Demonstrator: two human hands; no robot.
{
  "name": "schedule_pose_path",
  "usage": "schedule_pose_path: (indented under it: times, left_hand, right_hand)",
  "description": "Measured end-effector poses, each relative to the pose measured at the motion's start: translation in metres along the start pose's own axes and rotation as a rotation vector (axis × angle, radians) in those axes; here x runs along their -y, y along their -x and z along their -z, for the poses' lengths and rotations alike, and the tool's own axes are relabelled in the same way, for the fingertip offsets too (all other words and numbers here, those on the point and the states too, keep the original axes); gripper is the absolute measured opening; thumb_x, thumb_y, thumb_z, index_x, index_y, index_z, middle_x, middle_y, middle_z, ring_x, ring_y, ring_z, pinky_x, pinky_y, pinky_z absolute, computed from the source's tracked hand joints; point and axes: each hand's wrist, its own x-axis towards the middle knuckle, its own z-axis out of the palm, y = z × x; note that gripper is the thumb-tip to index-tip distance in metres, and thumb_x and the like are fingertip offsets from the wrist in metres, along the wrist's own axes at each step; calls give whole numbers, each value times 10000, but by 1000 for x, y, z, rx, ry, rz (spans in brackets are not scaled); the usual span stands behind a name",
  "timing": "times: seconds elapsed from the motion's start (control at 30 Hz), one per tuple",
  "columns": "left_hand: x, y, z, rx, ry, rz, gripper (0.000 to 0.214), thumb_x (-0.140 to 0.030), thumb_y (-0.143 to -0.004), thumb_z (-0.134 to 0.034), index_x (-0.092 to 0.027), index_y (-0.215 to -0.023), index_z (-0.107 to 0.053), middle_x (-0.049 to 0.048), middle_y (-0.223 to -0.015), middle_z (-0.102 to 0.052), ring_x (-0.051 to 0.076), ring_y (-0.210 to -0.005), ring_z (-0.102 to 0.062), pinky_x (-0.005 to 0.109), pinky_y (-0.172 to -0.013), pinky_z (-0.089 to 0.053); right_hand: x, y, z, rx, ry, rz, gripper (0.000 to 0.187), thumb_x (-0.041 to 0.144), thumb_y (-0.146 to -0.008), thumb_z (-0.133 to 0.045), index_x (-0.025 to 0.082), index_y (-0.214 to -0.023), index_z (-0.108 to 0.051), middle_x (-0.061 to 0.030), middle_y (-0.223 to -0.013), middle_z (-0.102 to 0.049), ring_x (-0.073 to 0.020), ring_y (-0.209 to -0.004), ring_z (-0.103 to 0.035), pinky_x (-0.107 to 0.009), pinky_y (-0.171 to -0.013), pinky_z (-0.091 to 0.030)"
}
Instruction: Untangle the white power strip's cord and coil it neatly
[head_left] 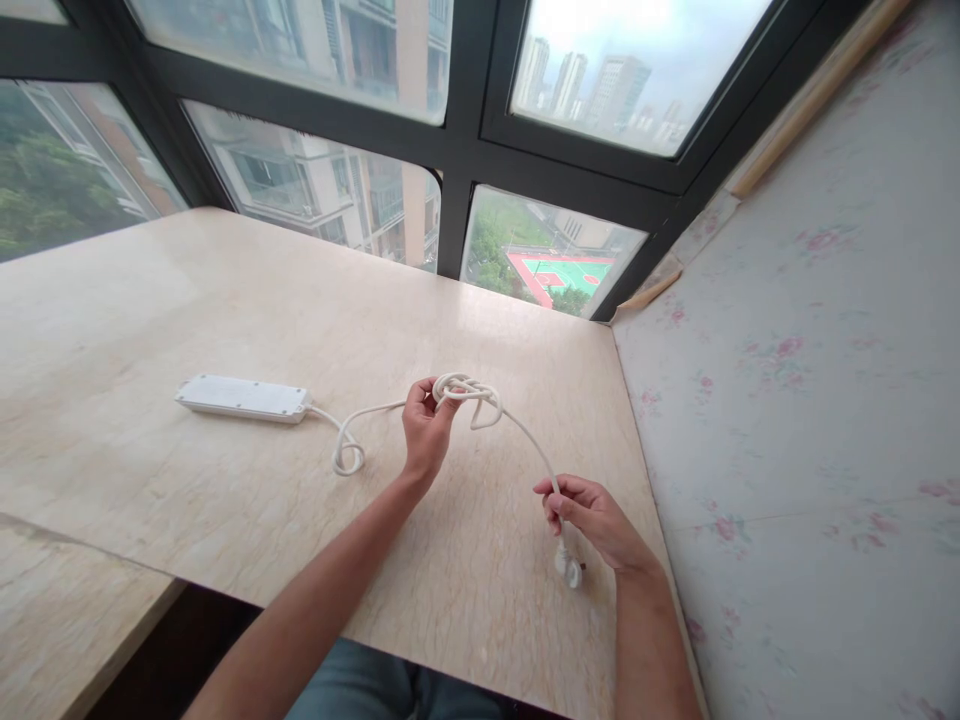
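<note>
A white power strip (241,398) lies on the stone-topped ledge, to the left of both hands. Its white cord (358,415) leaves the right end, makes a small loop on the surface and runs up to my left hand (427,425). That hand is closed on a tangled, knotted bundle of the cord (469,388). From the bundle the cord arcs down to my right hand (592,515), which pinches it between thumb and fingers. Just below those fingers hangs the white plug (568,565), at the cord's end.
The pale marble ledge (225,300) reaches to dark-framed windows (461,150) at the back. On the right stands a wall with flowered paper (787,420), close to my right forearm. The ledge's front edge drops off near my legs (375,685).
</note>
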Motion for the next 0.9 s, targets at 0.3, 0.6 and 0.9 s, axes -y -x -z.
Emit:
schedule_pose_path:
  times: [0.3,0.6,0.9]
  left_hand:
    - [-5,-8,5,165,-51,92,348,-348,-680,-783,-169,-864,-549,24,-815,-678,97,-598,-571,201,-506,-422]
    - [3,-12,14,385,-25,107,366,-425,-823,-436,-134,-931,-631,69,-802,-648,129,-561,-501,266,-487,-436]
    - [5,-5,14,452,-305,36,382,-453,-916,-516,-176,-1153,-630,61,-976,-653,75,-544,-524,229,-520,-480]
  right_hand:
    - [-11,-17,-3,-473,-97,271,458,470,-805,-699,206,-1178,-669,56,-643,-445,-53,-479,-319,-198,-423,-247]
    - [-28,-21,2,-603,155,312,508,470,-834,-650,206,-1268,-644,20,-694,-517,-81,-551,-394,-222,-476,-341]
    - [-22,-20,5,-603,591,448,387,389,-906,-566,215,-1235,-670,1,-729,-576,-132,-666,-526,-276,-653,-439]
